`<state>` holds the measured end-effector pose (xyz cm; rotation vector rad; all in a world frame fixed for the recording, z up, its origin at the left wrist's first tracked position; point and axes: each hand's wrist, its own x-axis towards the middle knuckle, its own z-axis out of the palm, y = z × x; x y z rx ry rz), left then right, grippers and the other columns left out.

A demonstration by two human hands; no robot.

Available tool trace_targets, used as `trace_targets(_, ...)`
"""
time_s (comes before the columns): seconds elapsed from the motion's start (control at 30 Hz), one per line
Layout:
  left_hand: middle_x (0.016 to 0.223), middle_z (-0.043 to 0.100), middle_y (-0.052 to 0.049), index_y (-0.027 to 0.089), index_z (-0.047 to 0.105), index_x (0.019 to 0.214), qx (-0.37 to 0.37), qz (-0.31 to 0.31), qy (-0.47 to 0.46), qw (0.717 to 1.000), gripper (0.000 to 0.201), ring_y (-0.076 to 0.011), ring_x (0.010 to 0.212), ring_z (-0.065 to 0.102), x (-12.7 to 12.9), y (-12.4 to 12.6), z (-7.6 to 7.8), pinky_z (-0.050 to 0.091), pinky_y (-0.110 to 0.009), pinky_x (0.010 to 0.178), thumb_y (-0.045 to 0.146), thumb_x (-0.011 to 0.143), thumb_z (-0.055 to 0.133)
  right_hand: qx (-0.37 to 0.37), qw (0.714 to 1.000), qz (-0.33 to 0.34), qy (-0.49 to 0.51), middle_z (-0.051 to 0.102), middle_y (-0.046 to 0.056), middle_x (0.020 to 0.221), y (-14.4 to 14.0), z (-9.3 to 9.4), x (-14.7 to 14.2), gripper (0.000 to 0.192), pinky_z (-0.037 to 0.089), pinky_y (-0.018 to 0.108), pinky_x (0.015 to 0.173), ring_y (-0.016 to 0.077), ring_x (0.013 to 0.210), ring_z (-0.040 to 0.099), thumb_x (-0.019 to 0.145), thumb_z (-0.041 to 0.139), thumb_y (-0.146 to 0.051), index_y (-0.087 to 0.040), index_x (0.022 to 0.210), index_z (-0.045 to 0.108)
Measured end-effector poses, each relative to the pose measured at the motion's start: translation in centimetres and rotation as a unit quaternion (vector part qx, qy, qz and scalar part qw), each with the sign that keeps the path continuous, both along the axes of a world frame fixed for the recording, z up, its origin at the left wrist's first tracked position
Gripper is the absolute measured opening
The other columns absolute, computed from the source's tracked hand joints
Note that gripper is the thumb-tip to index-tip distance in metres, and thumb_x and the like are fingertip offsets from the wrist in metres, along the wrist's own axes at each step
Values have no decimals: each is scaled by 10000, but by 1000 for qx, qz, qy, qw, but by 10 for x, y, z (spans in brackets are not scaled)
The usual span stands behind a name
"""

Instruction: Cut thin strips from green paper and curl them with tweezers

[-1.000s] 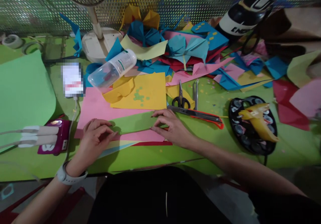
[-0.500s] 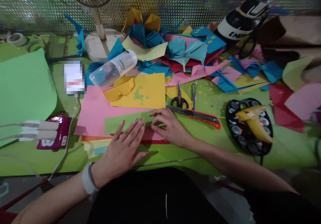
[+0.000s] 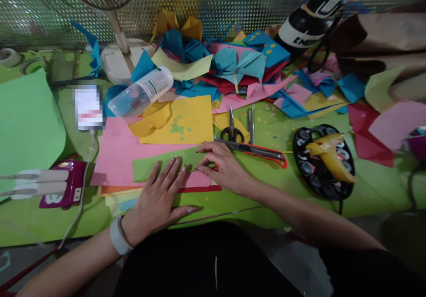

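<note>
We keep the green paper strip (image 3: 156,166) flat on the pink sheet (image 3: 116,155) near the front edge of the table (image 3: 233,206), the left hand (image 3: 159,199) spread open on it and the right hand (image 3: 222,168) pinching its right end. Uneven pressure could shift the strip on the loose stack and skew the crease, and the right wrist lies near the box cutter (image 3: 253,150) and scissors (image 3: 232,130).

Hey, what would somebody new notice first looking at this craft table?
Both hands press a green paper strip at front centre: left hand flat, right hand pinching its end. Behind lies a heap of folded blue, pink and yellow paper; a yellow glue gun rests on a black palette at right.
</note>
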<state>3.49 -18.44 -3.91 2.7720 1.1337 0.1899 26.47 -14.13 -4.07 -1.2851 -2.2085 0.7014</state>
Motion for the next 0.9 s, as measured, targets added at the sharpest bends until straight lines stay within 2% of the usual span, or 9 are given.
trace_targets(0.2, 1529, 219, -161, 116, 71, 1493, -3, 9, -10, 1000, 923, -294, 1416, 175, 0, 1, -1, 72, -497, 1156, 676, 837, 398, 27, 999, -23, -11, 589, 78, 1066, -1, -1, -2, 133, 399, 484, 932, 270, 1119, 482, 845, 603, -256, -202, 727, 576)
trace_targets(0.4, 1542, 196, -136, 190, 166, 1488, -5, 9, -9, 1000, 849, -314, 1410, 189, 1, 0, 0, 102, -523, 1142, 666, 833, 421, 19, 999, -30, -25, 588, 76, 1073, -2, -2, -3, 123, 387, 485, 926, 267, 1109, 480, 841, 602, -252, -204, 732, 574)
trace_targets(0.73, 1537, 206, -151, 168, 179, 1485, 4, 11, 1, 1000, 866, -313, 1410, 189, 1, 0, 0, 83, -511, 1146, 685, 828, 402, 37, 996, -49, -65, 596, 71, 1032, 0, -3, 6, 256, 386, 480, 889, 274, 1093, 484, 887, 557, -361, -204, 685, 571)
trace_targets(0.9, 1538, 207, -144, 175, 188, 1482, 4, 12, -3, 1000, 855, -314, 1413, 179, 2, 1, 0, 96, -516, 1145, 679, 828, 412, 67, 990, -59, -109, 616, 88, 1020, 0, 5, 17, 286, 387, 495, 876, 294, 1078, 503, 901, 525, -392, -204, 696, 593)
